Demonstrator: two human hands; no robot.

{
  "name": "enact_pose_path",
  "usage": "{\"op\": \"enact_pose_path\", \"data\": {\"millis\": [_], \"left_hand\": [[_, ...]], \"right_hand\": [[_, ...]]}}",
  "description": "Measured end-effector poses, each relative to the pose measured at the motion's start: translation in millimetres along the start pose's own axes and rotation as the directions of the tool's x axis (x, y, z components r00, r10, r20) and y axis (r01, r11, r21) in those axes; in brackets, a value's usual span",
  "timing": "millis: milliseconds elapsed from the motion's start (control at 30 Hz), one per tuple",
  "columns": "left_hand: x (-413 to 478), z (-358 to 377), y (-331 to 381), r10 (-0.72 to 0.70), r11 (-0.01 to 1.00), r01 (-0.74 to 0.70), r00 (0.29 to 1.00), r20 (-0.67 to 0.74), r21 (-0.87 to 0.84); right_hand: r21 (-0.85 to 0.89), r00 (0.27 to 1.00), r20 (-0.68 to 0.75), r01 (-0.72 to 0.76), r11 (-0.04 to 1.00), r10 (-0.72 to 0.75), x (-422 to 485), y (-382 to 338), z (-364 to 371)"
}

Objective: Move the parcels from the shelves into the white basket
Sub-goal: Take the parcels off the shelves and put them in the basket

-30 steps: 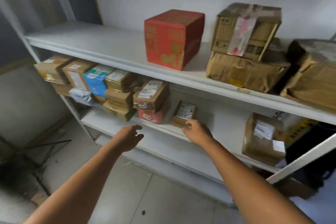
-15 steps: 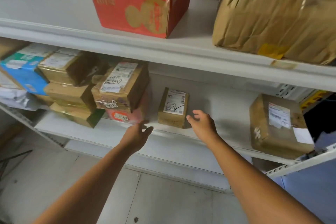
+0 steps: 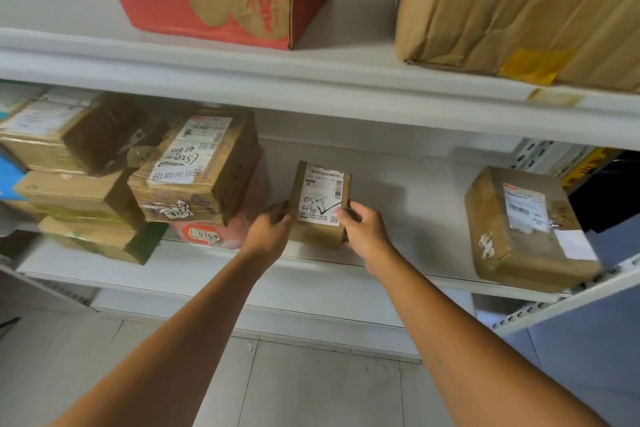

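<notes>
Left hand [image 3: 268,230] and right hand [image 3: 360,227] clamp the small brown parcel [image 3: 320,204] from its 9 and 3 o'clock sides. The parcel sits on the lower shelf [image 3: 398,204]. A stacked labelled parcel [image 3: 197,166] lies near, at 9 o'clock.

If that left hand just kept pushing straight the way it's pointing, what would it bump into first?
The left hand already touches the small brown cardboard parcel, which would meet it first. The right hand grips the opposite side; depth behind is unclear.

a: what kind of place is this?
b: a parcel storeroom. white metal shelves [image 3: 311,80] hold taped cardboard parcels [image 3: 194,166] with printed shipping labels [image 3: 320,196] and handwritten numbers, stacked at nine o'clock, above a plain tiled floor [image 3: 311,385].
</notes>
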State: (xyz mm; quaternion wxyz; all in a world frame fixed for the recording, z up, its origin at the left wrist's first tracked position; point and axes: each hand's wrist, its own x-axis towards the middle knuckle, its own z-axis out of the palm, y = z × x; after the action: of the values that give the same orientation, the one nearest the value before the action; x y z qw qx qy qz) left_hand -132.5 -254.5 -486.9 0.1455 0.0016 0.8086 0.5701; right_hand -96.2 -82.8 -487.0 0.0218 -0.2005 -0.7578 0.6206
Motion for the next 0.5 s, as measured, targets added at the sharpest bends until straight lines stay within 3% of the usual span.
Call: {"op": "enact_pose_path", "data": {"millis": [233, 400, 500], "left_hand": [[-52.8, -8.0, 61.7, 0.011, 0.971, 0.013, 0.995, 0.098, -0.239], [-88.8, 1.4, 77.7, 0.052, 0.979, -0.022, 0.988, 0.142, -0.204], [-104.9, 5.9, 76.8, 0.048, 0.979, -0.021, 0.99, 0.129, -0.202]], "right_hand": [[0.053, 0.999, 0.055, -0.006, 0.999, 0.003, -56.4, -34.5, -40.8], [0.013, 1.0, 0.026, 0.006, 1.0, -0.006, -84.4, -47.1, -56.3], [0.081, 0.997, 0.063, -0.052, 0.995, 0.047, -92.9, -45.6, -64.6]]}}
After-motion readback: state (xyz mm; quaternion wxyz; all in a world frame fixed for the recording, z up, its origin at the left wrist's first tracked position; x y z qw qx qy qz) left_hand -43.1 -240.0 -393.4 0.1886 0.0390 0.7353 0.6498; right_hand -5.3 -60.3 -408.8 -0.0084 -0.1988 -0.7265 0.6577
